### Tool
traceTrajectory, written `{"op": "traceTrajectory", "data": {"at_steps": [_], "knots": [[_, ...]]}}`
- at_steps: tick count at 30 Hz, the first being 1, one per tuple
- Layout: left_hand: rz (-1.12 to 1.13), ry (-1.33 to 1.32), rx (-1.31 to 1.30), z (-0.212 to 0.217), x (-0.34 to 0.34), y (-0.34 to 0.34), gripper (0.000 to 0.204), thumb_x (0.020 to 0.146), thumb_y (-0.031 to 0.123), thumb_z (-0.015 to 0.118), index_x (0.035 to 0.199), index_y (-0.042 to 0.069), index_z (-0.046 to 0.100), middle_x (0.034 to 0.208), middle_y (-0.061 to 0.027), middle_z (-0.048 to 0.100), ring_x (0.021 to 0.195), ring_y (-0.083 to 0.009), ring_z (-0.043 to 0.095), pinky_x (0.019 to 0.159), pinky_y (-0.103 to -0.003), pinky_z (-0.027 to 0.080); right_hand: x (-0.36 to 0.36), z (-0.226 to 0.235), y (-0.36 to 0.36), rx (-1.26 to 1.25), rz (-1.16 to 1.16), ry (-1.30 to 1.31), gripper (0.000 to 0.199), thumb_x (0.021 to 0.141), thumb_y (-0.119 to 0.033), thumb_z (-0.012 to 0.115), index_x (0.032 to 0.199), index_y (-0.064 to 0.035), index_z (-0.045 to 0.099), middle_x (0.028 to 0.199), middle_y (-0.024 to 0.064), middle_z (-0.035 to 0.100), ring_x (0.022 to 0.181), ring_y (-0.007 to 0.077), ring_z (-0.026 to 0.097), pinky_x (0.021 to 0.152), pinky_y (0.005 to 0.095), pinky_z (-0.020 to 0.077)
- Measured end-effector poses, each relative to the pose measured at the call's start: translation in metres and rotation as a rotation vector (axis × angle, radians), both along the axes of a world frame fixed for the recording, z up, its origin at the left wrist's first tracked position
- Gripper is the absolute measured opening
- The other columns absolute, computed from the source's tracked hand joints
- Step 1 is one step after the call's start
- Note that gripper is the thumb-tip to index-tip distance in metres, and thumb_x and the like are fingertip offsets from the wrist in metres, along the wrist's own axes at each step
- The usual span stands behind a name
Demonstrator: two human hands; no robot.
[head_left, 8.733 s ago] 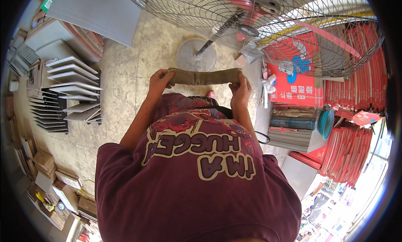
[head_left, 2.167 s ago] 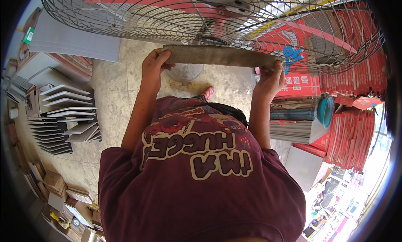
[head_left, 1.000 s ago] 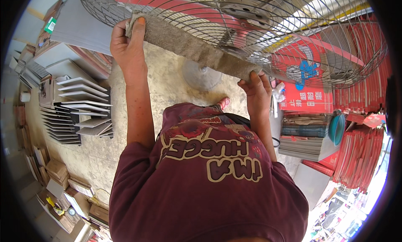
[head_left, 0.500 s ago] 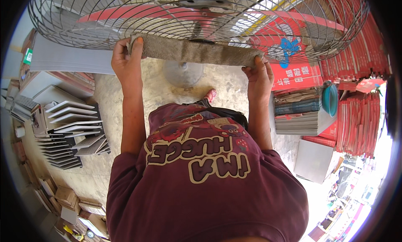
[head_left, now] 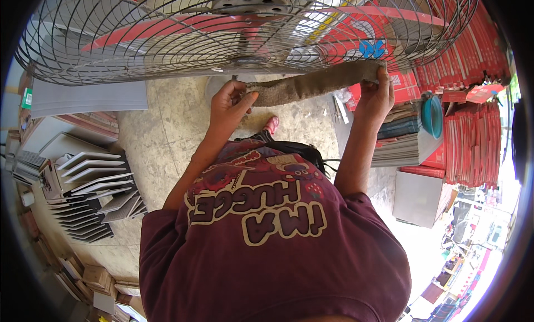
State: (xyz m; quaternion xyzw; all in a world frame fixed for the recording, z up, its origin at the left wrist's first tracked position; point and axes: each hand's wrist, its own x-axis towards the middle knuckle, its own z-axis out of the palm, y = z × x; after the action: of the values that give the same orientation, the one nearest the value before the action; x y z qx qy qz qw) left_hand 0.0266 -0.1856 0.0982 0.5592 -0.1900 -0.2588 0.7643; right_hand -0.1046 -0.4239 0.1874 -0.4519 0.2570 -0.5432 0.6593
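Note:
A long, narrow strip of grey-brown cloth (head_left: pixel 314 86), fuzzy and apparently folded, stretches between my two hands. My left hand (head_left: pixel 229 106) pinches its left end between thumb and fingers. At the higher right end, my right hand (head_left: pixel 376 99) grips the cloth with the thumb on top. Just beyond the cloth stands a large fan (head_left: pixel 250 0) with a round black wire guard and red blades. The cloth overlaps the guard's lower rim in view; whether it touches the wires I cannot tell.
White-grey tiles stand in a dark display rack (head_left: pixel 94 191) at left. Red cartons (head_left: pixel 470 146) are stacked at right, beside a teal basin (head_left: pixel 432 117) resting on a pile. A grey-white box (head_left: pixel 417 198) sits nearer. Brown boxes (head_left: pixel 99 277) lie at lower left.
My left hand has moved right and slightly down, and my right hand right. The cloth has shifted right and now slopes up toward its right end. The fan looks larger and lower in view.

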Motion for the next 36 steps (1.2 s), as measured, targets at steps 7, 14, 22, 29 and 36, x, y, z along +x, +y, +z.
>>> {"op": "traceTrajectory", "data": {"at_steps": [7, 14, 22, 29, 36], "knots": [[0.071, 0.044, 0.000, 0.002, 0.011, 0.008, 0.018, 0.081, 0.012, 0.068, 0.089, 0.002, 0.054, 0.072, 0.0014, 0.053, 0.059, -0.0033, 0.048, 0.049, -0.021, 0.043, 0.012, -0.006, 0.012, 0.006, 0.001, -0.002, 0.012, 0.087, -0.017, 0.059, 0.091, -0.0061, 0.056, 0.083, 0.0015, 0.057, 0.075, 0.0103, 0.052, 0.064, 0.0253, 0.0444], [0.210, 0.137, 0.011, -0.002, 0.028, 0.038, 0.017, 0.081, 0.010, 0.067, 0.093, 0.003, 0.057, 0.082, 0.0000, 0.057, 0.067, -0.0059, 0.053, 0.051, -0.021, 0.046, 0.020, -0.021, 0.027, 0.048, 0.058, -0.011, 0.015, 0.087, -0.018, 0.059, 0.095, -0.0061, 0.055, 0.084, 0.0028, 0.058, 0.072, 0.0115, 0.054, 0.067, 0.0286, 0.0492], [0.409, 0.120, -0.009, 0.007, 0.042, 0.068, 0.017, 0.081, 0.014, 0.067, 0.091, 0.003, 0.059, 0.081, -0.0025, 0.060, 0.065, -0.0090, 0.054, 0.054, -0.024, 0.045, 0.038, -0.037, 0.058, 0.079, 0.194, 0.050, 0.015, 0.089, -0.018, 0.057, 0.096, -0.0052, 0.054, 0.088, 0.0043, 0.058, 0.076, 0.0135, 0.058, 0.071, 0.0315, 0.0528], [0.549, 0.068, -0.094, 0.021, 0.058, 0.095, 0.016, 0.081, 0.014, 0.067, 0.091, 0.003, 0.059, 0.081, -0.0027, 0.061, 0.064, -0.0092, 0.054, 0.055, -0.023, 0.044, 0.048, -0.042, 0.087, 0.154, 0.411, 0.155, 0.015, 0.089, -0.017, 0.058, 0.097, -0.0050, 0.054, 0.089, 0.0031, 0.058, 0.078, 0.0124, 0.058, 0.072, 0.0296, 0.0532], [0.744, -0.044, -0.237, 0.063, 0.082, 0.123, 0.013, 0.081, 0.011, 0.066, 0.090, 0.005, 0.060, 0.084, -0.0017, 0.062, 0.072, -0.0074, 0.056, 0.061, -0.020, 0.043, 0.051, -0.035, 0.119, 0.158, 0.687, 0.211, 0.016, 0.088, -0.011, 0.059, 0.101, -0.0041, 0.054, 0.094, 0.0035, 0.060, 0.081, 0.0114, 0.059, 0.070, 0.0279, 0.0543]]}}
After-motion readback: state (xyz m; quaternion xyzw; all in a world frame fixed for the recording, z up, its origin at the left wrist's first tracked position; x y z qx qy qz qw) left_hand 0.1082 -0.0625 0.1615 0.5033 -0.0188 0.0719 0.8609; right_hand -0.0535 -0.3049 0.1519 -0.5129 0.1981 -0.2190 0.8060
